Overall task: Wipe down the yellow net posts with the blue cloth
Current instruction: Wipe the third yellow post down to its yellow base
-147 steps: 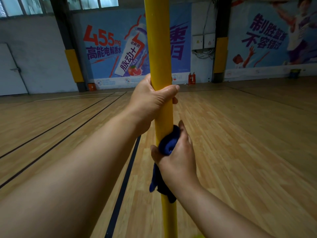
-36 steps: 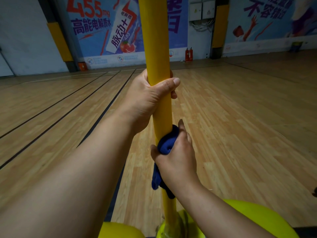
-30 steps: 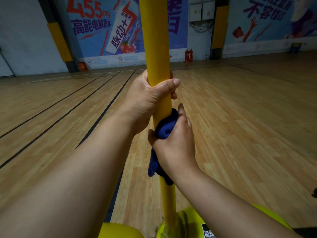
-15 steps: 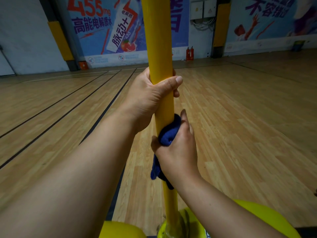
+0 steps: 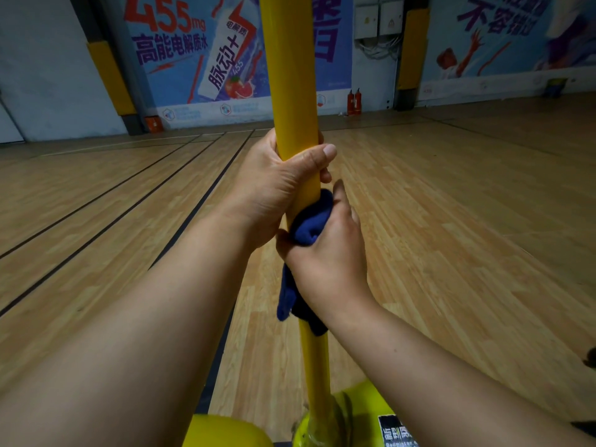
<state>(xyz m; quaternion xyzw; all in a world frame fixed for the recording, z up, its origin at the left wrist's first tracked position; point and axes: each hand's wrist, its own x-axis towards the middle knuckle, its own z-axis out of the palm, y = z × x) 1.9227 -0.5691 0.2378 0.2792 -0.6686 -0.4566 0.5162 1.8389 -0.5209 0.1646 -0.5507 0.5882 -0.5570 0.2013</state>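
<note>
Yellow net post (image 5: 290, 75) runs nearly upright through the centre of the frame, from the top edge down to its yellow base (image 5: 322, 427) at the bottom, so its long axis is top to bottom and any wipe has to travel along that line. The left hand (image 5: 280, 185) is curled round the post at mid-frame, thumb lying across the near face, bracing it. Just below and touching it, the right hand (image 5: 325, 250) wraps the blue cloth (image 5: 309, 227) against the post, fingers closed round both, with a loose tail of cloth hanging beneath the wrist. Because the left hand sits directly above the cloth, the upward path looks blocked; the free stretch of post lies below the right hand, toward the base. My reading is that the next stroke goes downward, unless the left hand shifts higher first. Behind stand a wooden court floor (image 5: 451, 221) and a blue wall banner (image 5: 193, 53).
</note>
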